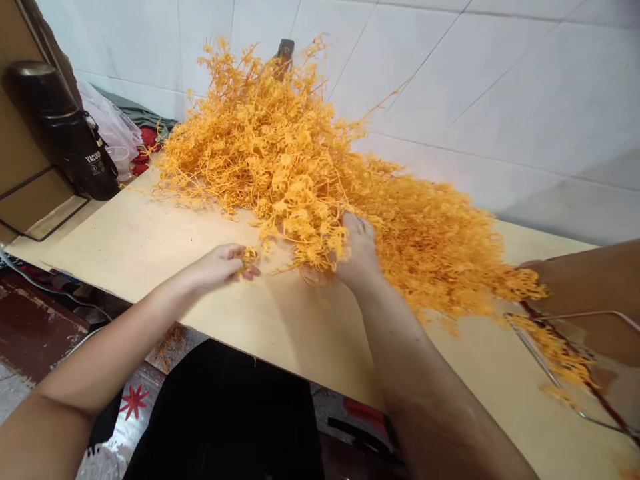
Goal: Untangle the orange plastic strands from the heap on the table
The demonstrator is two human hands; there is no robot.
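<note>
A large heap of orange-yellow dried flower sprigs (260,140) lies across the back of the pale wooden table (150,253). My left hand (233,262) is just in front of the heap, its fingers closed on a small orange sprig (250,255). My right hand (357,247) reaches into the front middle of the heap. Its fingers curl round a bunch of the orange sprigs (305,220), which partly hides the fingertips. Some smearing from motion shows on the right side of the heap.
A black vacuum flask (63,133) stands at the left, beside a plastic bag (107,117) and a wire frame (45,233). Another wire frame (545,367) and a brown cardboard box (590,300) are at the right. A white tiled wall (450,80) rises behind the table.
</note>
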